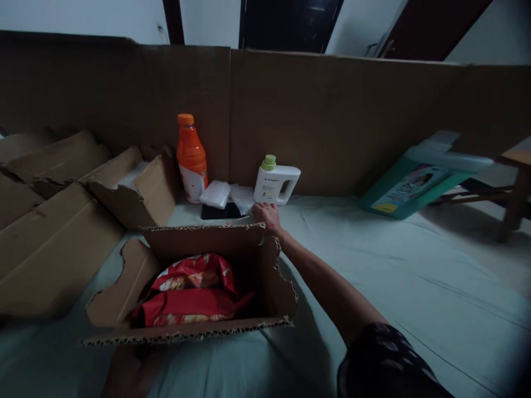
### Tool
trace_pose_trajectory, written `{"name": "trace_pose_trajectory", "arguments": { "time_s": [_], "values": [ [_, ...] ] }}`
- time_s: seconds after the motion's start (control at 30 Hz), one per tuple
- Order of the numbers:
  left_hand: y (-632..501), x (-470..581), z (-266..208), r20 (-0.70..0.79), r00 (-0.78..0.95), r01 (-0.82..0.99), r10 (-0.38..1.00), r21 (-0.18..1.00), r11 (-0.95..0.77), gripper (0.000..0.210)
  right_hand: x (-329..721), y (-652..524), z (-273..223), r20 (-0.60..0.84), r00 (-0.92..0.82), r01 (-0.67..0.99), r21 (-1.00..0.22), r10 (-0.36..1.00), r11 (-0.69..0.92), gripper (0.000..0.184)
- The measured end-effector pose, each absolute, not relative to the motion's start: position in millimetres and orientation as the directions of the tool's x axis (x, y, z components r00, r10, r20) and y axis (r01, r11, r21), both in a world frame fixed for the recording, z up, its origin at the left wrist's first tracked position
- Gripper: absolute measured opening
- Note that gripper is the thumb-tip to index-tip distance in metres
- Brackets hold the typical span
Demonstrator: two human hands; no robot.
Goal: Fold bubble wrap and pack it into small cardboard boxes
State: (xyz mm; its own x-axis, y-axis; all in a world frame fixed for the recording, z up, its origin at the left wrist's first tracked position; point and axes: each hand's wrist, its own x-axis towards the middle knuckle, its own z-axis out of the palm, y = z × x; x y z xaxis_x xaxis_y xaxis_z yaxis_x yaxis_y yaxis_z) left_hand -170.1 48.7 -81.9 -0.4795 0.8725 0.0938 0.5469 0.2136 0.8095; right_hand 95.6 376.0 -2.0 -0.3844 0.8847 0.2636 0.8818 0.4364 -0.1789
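Cardboard box (244, 243) stands before right hand (267, 215), grip unclear, near white jug (269, 187).

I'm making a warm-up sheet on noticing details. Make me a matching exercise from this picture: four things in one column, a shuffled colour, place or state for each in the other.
Column one
1. Red packaging
2. White bottle
3. Right hand
4. Tall bottle

Column two
A. Topped by a lime-green cap
B. By the far right corner of the open cardboard box
C. Topped by an orange cap
D. Inside the open cardboard box

Right pairs: 1-D, 2-A, 3-B, 4-C
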Motion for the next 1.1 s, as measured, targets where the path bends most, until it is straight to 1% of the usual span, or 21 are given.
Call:
{"name": "trace_pose_trajectory", "arguments": {
  "time_s": [0.1,0.2,0.27,0.3,0.33,0.4,0.43,0.47,0.5,0.57,0.63,0.7,0.73,0.77,0.83,0.9,0.97,1.0,1.03,1.1],
  "values": [
    [50.3,-171.4,-81.9,0.068,-0.492,0.466,0.868,0.862,0.197,0.056,135.0,336.3,16.5,0.329,-0.368,0.888,-0.154,0.87,0.434,0.025],
    [51.2,-176.4,-81.3,0.015,-0.462,0.431,0.887,0.878,0.21,0.054,187.7,268.7,26.8,0.366,-0.451,0.845,-0.119,0.814,0.522,0.022],
    [52.0,-179.7,-77.9,0.008,-0.435,0.432,0.9,0.879,0.201,0.053,220.0,214.9,29.2,0.332,-0.554,0.781,-0.11,0.763,0.615,0.023],
    [52.8,-180.7,-75.0,0.009,-0.429,0.434,0.903,0.879,0.197,0.054,233.0,188.3,30.2,0.292,-0.599,0.748,-0.128,0.746,0.651,0.024],
    [53.7,-181.2,-71.5,0.01,-0.428,0.433,0.904,0.88,0.195,0.056,243.5,163.5,31.7,0.235,-0.636,0.719,-0.166,0.735,0.675,0.024],
    [55.8,-180.4,-62.9,0.006,-0.432,0.428,0.902,0.881,0.199,0.061,256.9,123.2,37.2,0.102,-0.69,0.667,-0.295,0.717,0.684,0.02],
    [56.5,-179.3,-58.3,0.01,-0.438,0.427,0.899,0.882,0.199,0.063,260.3,109.1,41.2,0.047,-0.702,0.648,-0.373,0.711,0.664,0.019],
    [56.9,-178.0,-53.6,0.021,-0.443,0.428,0.896,0.884,0.191,0.064,262.1,99.4,45.9,0.01,-0.704,0.632,-0.448,0.71,0.633,0.021],
    [56.8,-176.6,-49.1,0.036,-0.442,0.427,0.896,0.887,0.176,0.064,262.3,94.0,50.6,-0.009,-0.694,0.622,-0.511,0.72,0.593,0.028],
    [55.5,-174.3,-41.0,0.076,-0.433,0.422,0.898,0.897,0.128,0.062,258.7,95.0,58.1,0.0,-0.637,0.622,-0.591,0.771,0.514,0.036],
    [53.3,-173.5,-35.0,0.109,-0.43,0.418,0.896,0.904,0.091,0.058,249.0,108.8,59.3,0.039,-0.59,0.622,-0.616,0.807,0.484,0.033],
    [51.2,-174.1,-31.8,0.121,-0.429,0.42,0.895,0.904,0.079,0.056,232.9,131.9,52.4,0.091,-0.584,0.623,-0.586,0.807,0.518,0.025],
    [50.6,-174.7,-31.3,0.124,-0.422,0.424,0.898,0.903,0.074,0.057,222.6,145.8,46.5,0.121,-0.589,0.63,-0.549,0.799,0.549,0.022],
    [50.3,-175.4,-31.4,0.123,-0.41,0.425,0.904,0.903,0.071,0.059,211.3,160.7,39.8,0.146,-0.593,0.648,-0.498,0.792,0.576,0.024],
    [51.0,-176.7,-33.4,0.105,-0.384,0.417,0.917,0.906,0.071,0.066,187.4,191.7,25.8,0.176,-0.559,0.725,-0.369,0.81,0.581,0.036],
    [53.4,-178.0,-37.2,0.082,-0.387,0.409,0.919,0.908,0.091,0.072,166.3,221.5,14.1,0.188,-0.463,0.826,-0.262,0.866,0.499,0.052],
    [56.7,-179.4,-41.6,0.061,-0.421,0.409,0.905,0.903,0.129,0.077,153.7,247.3,6.2,0.186,-0.356,0.894,-0.216,0.916,0.392,0.062],
    [58.4,-180.2,-43.4,0.054,-0.437,0.412,0.898,0.899,0.147,0.078,152.0,258.1,3.8,0.179,-0.32,0.911,-0.212,0.93,0.354,0.061],
    [60.0,-181.0,-44.8,0.042,-0.447,0.414,0.893,0.895,0.165,0.079,153.7,267.3,2.4,0.168,-0.301,0.919,-0.211,0.939,0.332,0.056],
    [62.6,-182.6,-46.0,0.005,-0.447,0.409,0.894,0.89,0.2,0.079,166.1,280.0,3.0,0.159,-0.272,0.931,-0.205,0.949,0.302,0.039]
  ]
}}
